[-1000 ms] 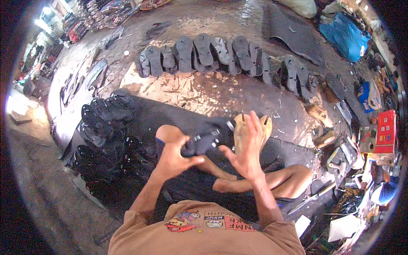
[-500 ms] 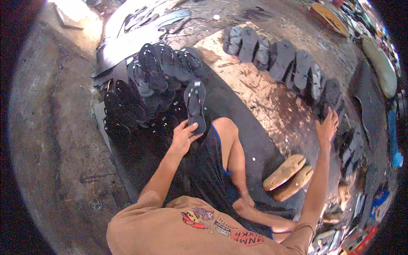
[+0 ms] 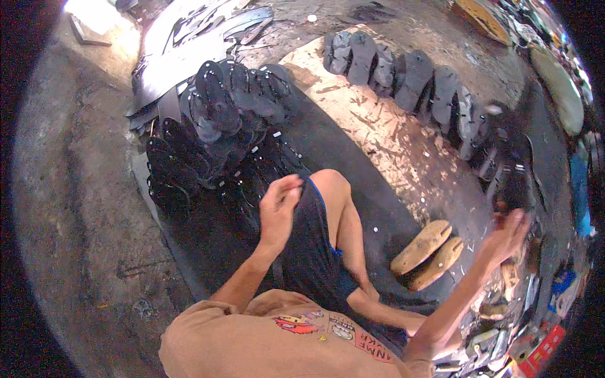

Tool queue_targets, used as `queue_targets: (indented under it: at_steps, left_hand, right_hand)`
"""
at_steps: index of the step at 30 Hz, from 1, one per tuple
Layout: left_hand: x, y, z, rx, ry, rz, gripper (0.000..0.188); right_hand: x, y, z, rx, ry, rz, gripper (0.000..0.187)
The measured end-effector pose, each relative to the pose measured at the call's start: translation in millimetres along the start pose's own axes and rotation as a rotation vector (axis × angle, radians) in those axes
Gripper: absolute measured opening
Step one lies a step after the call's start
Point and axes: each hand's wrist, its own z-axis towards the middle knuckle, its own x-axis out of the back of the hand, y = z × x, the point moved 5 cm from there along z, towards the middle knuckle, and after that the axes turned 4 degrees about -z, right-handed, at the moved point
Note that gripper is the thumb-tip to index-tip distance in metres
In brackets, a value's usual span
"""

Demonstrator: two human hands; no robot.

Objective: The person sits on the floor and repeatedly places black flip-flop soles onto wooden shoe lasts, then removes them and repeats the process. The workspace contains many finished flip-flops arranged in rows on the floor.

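My left hand [image 3: 279, 211] hovers above my knee with its fingers loosely bent and nothing visible in them. Close beyond it lies a heap of black flip-flops [image 3: 217, 104] with shiny straps and small white marks. On the right, my right hand [image 3: 509, 234] is smeared by motion; its fingers seem to pinch the near end of a dark flip-flop [image 3: 513, 165] with shiny marks. The grip itself is blurred. Beyond that stands a curved row of dark grey footwear pieces [image 3: 414, 79], leaning on one another.
Two wooden shoe lasts [image 3: 423, 249] lie by my foot. A black sheet [image 3: 343, 151] and a pale, scrap-strewn board [image 3: 378, 135] cover the ground. Black offcut strips [image 3: 249, 28] are piled at the far left. Tools and clutter [image 3: 504, 334] line the right side.
My left hand has let go of the black flip-flop it held. My right hand has moved nearer to me from the row's near end, seemingly with a dark flip-flop.
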Motion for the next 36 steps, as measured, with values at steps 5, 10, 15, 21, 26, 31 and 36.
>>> queue_targets:
  at_steps: [5,10,15,21,26,31,36]
  left_hand:
    - [-121,108,-51,-0.314,-0.475,-0.500,0.087]
    - [-161,143,-98,-0.388,-0.882,-0.421,0.033]
    - [-176,154,-148,-0.918,-1.047,0.091,0.050]
    - [-179,143,-166,-0.668,-0.958,-0.233,0.084]
    - [-190,145,-164,-0.780,-1.177,0.095,0.047]
    - [-193,131,-164,-0.749,-1.195,0.100,0.032]
    - [-203,101,-131,-0.525,-1.062,0.381,0.037]
  right_hand:
    - [-12,-15,-193,-0.606,-0.431,0.507,0.041]
    - [33,-4,-232,-0.287,-0.560,0.000,0.036]
    - [71,-147,-185,0.359,-0.492,-0.251,0.056]
    - [97,-141,-199,0.392,-0.359,-0.131,0.053]
    - [92,-143,-194,0.204,-0.356,-0.110,0.062]
    - [99,-116,-195,0.304,-0.636,-0.355,0.065]
    - [94,-36,-201,-0.198,-0.380,-0.012,0.050]
